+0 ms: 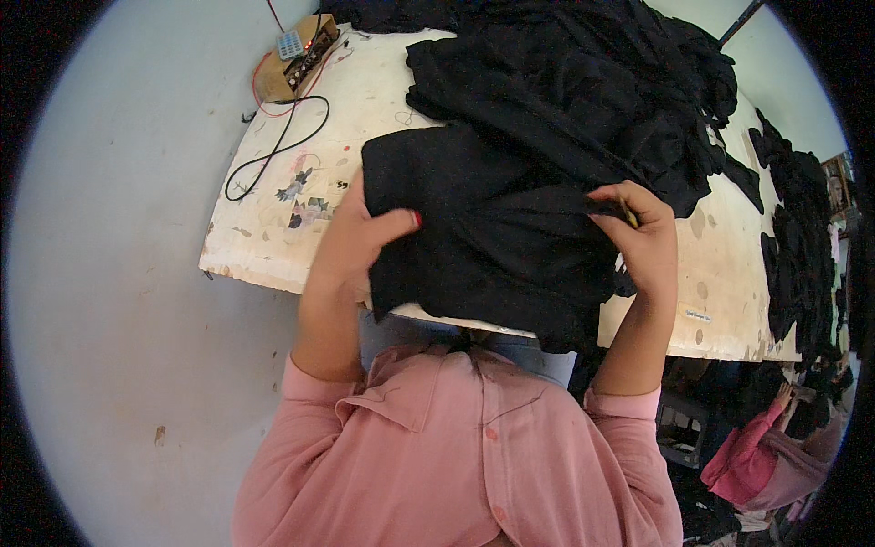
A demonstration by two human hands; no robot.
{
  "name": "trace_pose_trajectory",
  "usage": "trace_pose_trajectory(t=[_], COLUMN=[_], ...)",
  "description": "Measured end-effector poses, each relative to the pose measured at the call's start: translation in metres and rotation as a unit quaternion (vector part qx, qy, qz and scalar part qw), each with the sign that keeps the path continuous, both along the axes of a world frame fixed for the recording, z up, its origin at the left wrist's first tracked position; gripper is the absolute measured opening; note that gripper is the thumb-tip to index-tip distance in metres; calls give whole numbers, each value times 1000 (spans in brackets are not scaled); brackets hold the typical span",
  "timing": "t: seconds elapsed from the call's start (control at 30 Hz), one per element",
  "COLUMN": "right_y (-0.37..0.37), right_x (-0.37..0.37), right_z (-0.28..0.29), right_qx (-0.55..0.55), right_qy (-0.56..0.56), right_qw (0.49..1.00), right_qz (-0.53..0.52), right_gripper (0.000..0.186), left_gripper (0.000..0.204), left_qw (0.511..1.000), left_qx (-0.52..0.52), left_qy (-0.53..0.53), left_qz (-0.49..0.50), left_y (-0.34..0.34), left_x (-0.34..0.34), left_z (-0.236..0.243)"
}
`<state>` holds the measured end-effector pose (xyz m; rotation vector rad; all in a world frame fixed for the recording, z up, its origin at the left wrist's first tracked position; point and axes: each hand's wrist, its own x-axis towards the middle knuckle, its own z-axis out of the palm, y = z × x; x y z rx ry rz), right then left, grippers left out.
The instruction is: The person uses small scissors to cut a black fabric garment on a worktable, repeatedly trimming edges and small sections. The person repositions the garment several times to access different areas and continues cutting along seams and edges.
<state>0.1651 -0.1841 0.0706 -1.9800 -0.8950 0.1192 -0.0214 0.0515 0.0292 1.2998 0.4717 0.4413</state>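
Across the front edge of the worktable lies a piece of black fabric (483, 255). My left hand (369, 228) grips its left side, thumb on top, fingers hidden behind the cloth. At the fabric's upper right, my right hand (633, 219) pinches a fold and also holds a small yellow tool (631, 217), mostly covered by my fingers. The cloth drapes over the table's near edge.
Behind is a heap of black garments (574, 64) on the worktable (264, 210). A cardboard box (273, 77) with electronics and cables sits at back left, beside a pale wall (118, 273). More dark garments (793, 237) lie right; another person (756, 456) is at lower right.
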Motion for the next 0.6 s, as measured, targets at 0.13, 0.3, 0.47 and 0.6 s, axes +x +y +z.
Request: trace_pose_trajectory(t=[0.13,0.3,0.47,0.6], right_y=[5,28,24,21], right_x=[2,3,28,43], right_z=[4,23,37,26], right_qx=[82,187,152,-10], right_qy=[84,92,111,38], right_qw=[991,971,959,956], right_qz=[68,121,212,290], right_gripper=[16,10,15,23], left_gripper=[53,32,11,10], left_qw=[839,822,978,967], left_qx=[468,563,152,111], left_qy=[88,-79,-138,-216], left_qz=[265,35,-36,-82], left_y=[4,-41,-5,30], left_x=[23,44,49,38], left_z=[15,20,44,72])
